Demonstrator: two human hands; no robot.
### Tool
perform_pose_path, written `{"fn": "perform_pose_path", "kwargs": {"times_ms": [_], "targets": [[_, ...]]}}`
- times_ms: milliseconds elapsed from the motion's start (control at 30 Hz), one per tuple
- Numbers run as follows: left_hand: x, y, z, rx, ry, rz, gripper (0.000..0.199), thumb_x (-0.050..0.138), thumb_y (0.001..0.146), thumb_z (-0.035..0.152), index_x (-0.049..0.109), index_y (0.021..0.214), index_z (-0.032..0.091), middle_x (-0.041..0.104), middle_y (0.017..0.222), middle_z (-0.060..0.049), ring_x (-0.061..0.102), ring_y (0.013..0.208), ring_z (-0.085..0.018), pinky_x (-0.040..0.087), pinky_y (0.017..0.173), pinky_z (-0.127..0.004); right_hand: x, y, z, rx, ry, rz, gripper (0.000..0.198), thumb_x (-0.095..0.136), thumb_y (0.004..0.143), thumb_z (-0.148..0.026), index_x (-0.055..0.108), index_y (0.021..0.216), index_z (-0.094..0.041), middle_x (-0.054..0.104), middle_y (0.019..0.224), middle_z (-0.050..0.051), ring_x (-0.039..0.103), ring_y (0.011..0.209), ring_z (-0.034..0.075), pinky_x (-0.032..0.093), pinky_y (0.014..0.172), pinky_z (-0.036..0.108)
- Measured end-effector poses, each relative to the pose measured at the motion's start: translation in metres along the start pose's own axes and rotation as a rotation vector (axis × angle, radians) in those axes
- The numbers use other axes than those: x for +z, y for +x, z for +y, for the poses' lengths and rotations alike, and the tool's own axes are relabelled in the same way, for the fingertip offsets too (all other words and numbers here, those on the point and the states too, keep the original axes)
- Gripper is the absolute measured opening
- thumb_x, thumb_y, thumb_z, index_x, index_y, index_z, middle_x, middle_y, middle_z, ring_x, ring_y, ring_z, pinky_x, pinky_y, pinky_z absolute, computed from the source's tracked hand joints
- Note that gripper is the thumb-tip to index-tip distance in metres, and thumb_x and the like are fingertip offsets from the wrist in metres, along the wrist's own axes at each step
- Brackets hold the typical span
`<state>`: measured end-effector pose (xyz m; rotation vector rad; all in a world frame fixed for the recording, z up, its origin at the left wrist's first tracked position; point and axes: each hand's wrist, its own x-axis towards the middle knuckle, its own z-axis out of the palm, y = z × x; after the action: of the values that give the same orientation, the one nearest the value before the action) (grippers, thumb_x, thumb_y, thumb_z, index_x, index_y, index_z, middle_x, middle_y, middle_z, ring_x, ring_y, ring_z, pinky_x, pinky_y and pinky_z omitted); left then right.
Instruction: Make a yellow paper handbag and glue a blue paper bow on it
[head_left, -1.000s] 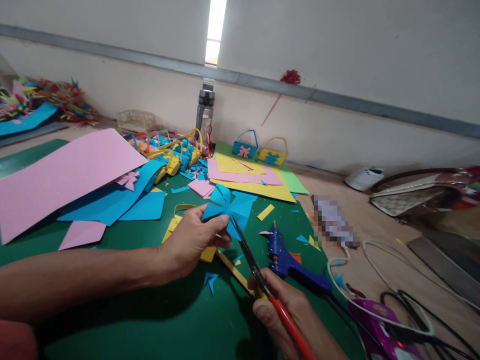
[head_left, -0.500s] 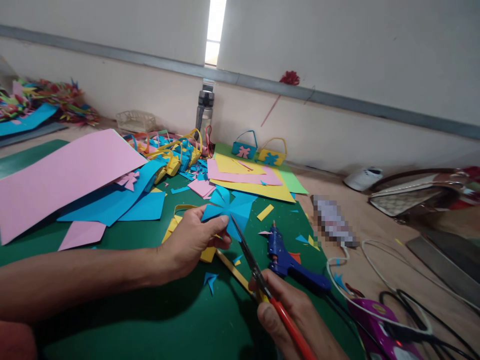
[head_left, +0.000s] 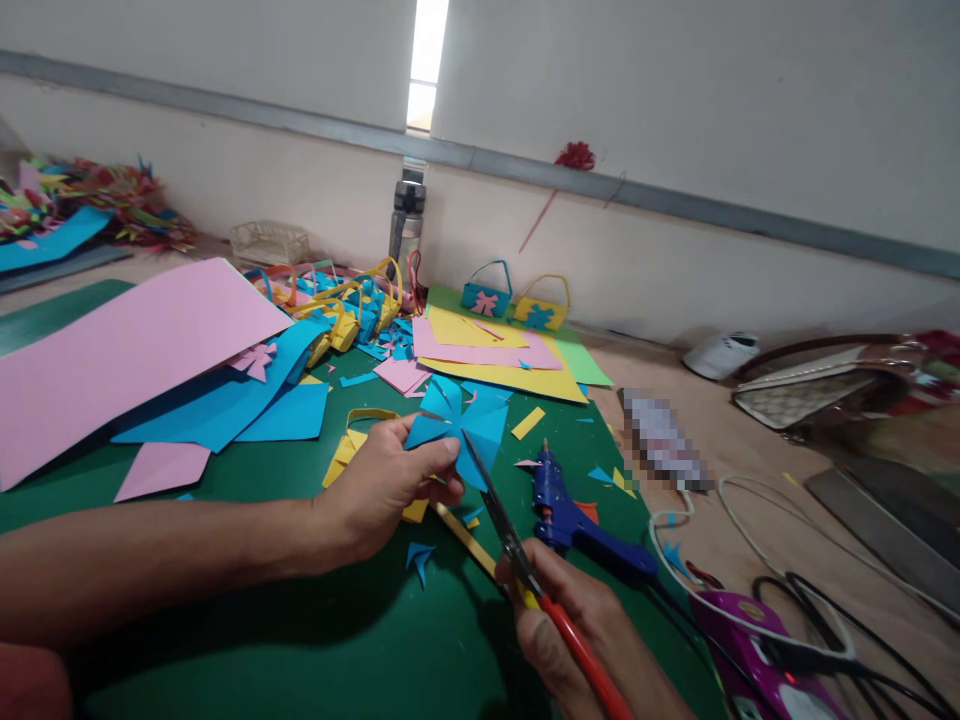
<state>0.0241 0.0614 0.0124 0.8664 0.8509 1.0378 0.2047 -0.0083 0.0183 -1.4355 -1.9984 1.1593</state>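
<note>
My left hand (head_left: 401,468) pinches a blue piece of paper (head_left: 484,425) with slits cut into it and petal-like flaps. In my right hand (head_left: 566,615) is a pair of scissors (head_left: 504,520) with red handles. The blades point up and left, their tips against the blue paper near its centre. A yellow paper bag (head_left: 345,455) lies partly hidden behind my left hand. Below the hands runs a pale wooden stick (head_left: 465,540), its lower end covered by my right hand. A small blue scrap (head_left: 418,560) rests on the green mat (head_left: 300,640).
A blue glue gun (head_left: 577,530) lies right of the scissors, its cable running toward a purple device (head_left: 750,650). Pink sheets (head_left: 142,350) and blue sheets (head_left: 277,412) cover the left. Behind them are a heap of paper bags (head_left: 360,310) and a bottle (head_left: 407,225).
The view has shifted very slightly. Both hands keep nearly the same pose, with the scissor tips still at the blue paper.
</note>
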Motion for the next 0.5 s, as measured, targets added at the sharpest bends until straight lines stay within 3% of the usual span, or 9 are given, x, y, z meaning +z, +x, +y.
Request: {"fn": "perform_pose_path", "kwargs": {"times_ms": [200, 367, 500], "targets": [[0.0006, -0.0001, 0.0012, -0.009, 0.0, 0.01, 0.019, 0.063, 0.073, 0.028, 0.049, 0.07, 0.015, 0.054, 0.063, 0.002, 0.054, 0.056, -0.01, 0.051, 0.06, -0.027, 0.0004, 0.0003, -0.0017, 0.014, 0.066, -0.023, 0.05, 0.034, 0.081, -0.068, 0.047, 0.084, -0.02, 0.027, 0.059, -0.007, 0.024, 0.051, 0.01, 0.022, 0.045, 0.024], [-0.0019, 0.0009, -0.0012, -0.004, 0.01, -0.008, 0.019, 0.063, 0.074, 0.029, 0.051, 0.071, 0.015, 0.056, 0.062, 0.001, 0.055, 0.056, -0.01, 0.051, 0.061, -0.027, 0.0004, 0.0022, -0.0052, 0.111, 0.136, -0.026, 0.056, 0.035, 0.076, -0.074, 0.045, 0.083, -0.019, 0.024, 0.058, -0.008, 0.021, 0.049, 0.009, 0.017, 0.043, 0.023], [-0.0033, 0.0016, -0.0016, 0.005, 0.0, -0.026, 0.018, 0.063, 0.074, 0.028, 0.051, 0.071, 0.015, 0.057, 0.064, 0.001, 0.055, 0.056, -0.01, 0.051, 0.061, -0.027, 0.0002, 0.0046, 0.0028, 0.06, 0.103, -0.051, 0.055, 0.033, 0.078, -0.072, 0.045, 0.08, -0.019, 0.026, 0.058, -0.007, 0.021, 0.048, 0.008, 0.019, 0.042, 0.021]]}}
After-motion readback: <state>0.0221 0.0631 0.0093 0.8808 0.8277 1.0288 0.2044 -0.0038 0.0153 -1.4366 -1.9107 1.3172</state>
